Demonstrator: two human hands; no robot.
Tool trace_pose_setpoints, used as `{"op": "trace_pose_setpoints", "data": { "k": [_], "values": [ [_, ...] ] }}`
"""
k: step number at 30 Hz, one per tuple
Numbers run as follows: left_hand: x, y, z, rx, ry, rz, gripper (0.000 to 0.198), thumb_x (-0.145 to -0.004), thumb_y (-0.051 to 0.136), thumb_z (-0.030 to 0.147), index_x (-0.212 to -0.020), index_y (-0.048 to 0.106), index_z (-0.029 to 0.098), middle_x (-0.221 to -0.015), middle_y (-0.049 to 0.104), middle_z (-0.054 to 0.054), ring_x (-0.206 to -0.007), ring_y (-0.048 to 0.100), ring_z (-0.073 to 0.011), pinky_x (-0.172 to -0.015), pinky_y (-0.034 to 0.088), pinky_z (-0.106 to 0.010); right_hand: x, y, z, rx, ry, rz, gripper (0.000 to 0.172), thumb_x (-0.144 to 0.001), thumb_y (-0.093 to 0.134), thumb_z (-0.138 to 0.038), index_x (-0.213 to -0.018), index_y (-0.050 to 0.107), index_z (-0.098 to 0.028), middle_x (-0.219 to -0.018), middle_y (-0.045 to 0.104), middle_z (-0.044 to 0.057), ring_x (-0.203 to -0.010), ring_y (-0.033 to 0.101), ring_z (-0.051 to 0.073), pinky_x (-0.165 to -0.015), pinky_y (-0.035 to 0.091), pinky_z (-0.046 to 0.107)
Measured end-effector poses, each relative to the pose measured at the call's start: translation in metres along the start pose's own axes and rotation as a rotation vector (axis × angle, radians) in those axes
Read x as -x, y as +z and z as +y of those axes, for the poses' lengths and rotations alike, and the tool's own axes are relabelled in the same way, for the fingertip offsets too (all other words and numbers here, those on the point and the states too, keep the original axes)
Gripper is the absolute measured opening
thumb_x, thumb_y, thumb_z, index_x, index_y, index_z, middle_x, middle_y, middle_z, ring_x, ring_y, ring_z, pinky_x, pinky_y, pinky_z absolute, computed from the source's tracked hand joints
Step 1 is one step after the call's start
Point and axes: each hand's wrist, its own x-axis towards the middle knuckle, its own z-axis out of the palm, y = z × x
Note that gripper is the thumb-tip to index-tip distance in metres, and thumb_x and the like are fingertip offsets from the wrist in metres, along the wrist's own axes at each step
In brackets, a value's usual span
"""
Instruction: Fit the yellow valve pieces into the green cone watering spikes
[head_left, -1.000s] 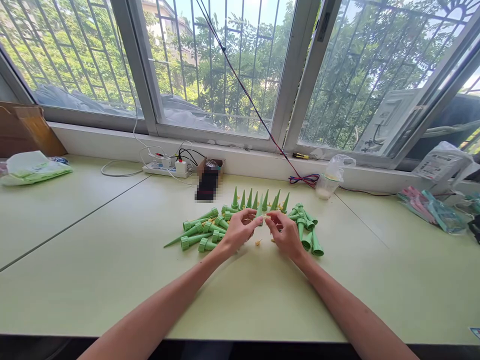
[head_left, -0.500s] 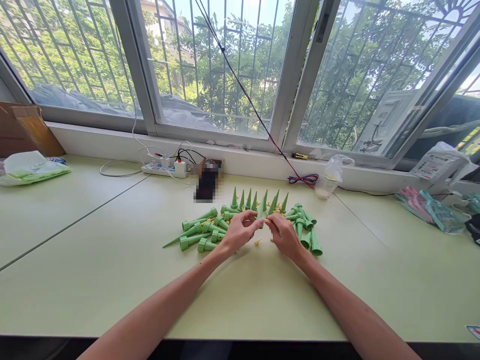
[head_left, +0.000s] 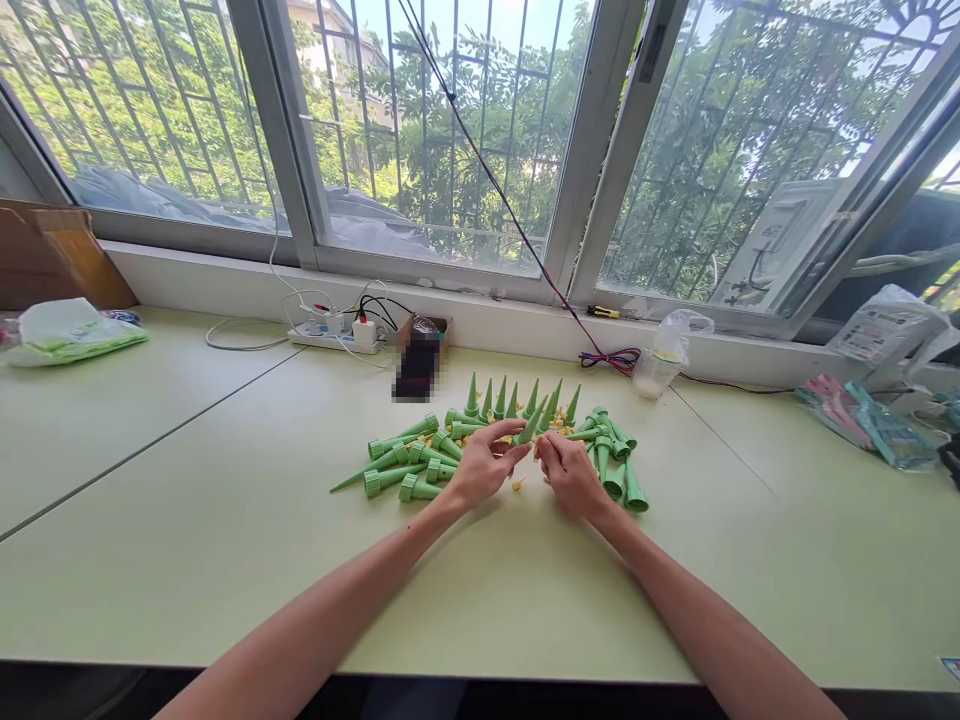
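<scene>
My left hand is closed on a green cone, whose tip points up and to the right. Close beside it, my right hand has its fingers pinched together; a bit of yellow shows at the fingertips, too small to make out. Behind the hands several green cones stand upright with small yellow pieces around them. More green cones with ribbed caps lie to the left, and others lie in a pile to the right. One small yellow piece rests on the table between my wrists.
On the pale green table, a power strip and a small box are at the back. A plastic cup in a bag stands behind the right pile. Plastic packets lie at the far right, a green-white package at the left.
The cone in my left hand has tilted to the right, and its tip is now apart from my right fingers. My right hand has drawn slightly away. The whole view has shifted a little.
</scene>
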Motion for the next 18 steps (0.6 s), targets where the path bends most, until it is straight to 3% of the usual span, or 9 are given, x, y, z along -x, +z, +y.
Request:
{"op": "trace_pose_setpoints", "data": {
  "k": [2, 5, 12, 18],
  "values": [
    [0.001, 0.000, 0.001, -0.018, 0.012, 0.000, 0.046, -0.076, 0.067, 0.037, -0.114, 0.061, 0.011, -0.061, 0.056, 0.001, -0.044, 0.043, -0.0065, -0.043, 0.039, -0.020, 0.000, 0.003, 0.003, -0.080, 0.045, -0.001, 0.039, -0.099, 0.035, -0.042, -0.068, 0.046, -0.020, -0.052, 0.043, -0.004, -0.046, 0.040, 0.011, -0.049, 0.033, 0.024],
    [0.002, 0.001, 0.003, -0.042, 0.031, 0.009, 0.045, -0.078, 0.065, 0.037, -0.116, 0.061, 0.011, -0.057, 0.053, 0.003, -0.044, 0.043, -0.0074, -0.044, 0.040, -0.021, 0.000, 0.005, 0.005, -0.144, 0.063, 0.001, 0.042, -0.098, 0.036, -0.047, -0.066, 0.046, -0.020, -0.051, 0.042, -0.005, -0.044, 0.039, 0.010, -0.047, 0.033, 0.023],
    [0.001, 0.002, 0.011, 0.003, -0.011, 0.020, 0.044, -0.074, 0.069, 0.045, -0.104, 0.061, 0.014, -0.086, 0.063, -0.005, -0.044, 0.044, -0.0045, -0.040, 0.037, -0.020, -0.002, -0.002, -0.005, -0.010, -0.007, 0.087, 0.041, -0.098, 0.038, -0.043, -0.066, 0.049, -0.019, -0.052, 0.044, -0.004, -0.046, 0.042, 0.011, -0.048, 0.035, 0.024],
    [0.002, -0.002, 0.020, 0.082, -0.095, 0.030, 0.036, -0.078, 0.065, 0.047, -0.088, 0.063, 0.013, -0.049, 0.046, 0.005, -0.039, 0.038, -0.0062, -0.038, 0.031, -0.019, -0.002, -0.003, -0.011, -0.025, -0.079, 0.118, 0.022, -0.093, 0.051, -0.038, -0.096, 0.058, -0.017, -0.079, 0.062, 0.004, -0.064, 0.057, 0.014, -0.055, 0.045, 0.024]
  ]
}}
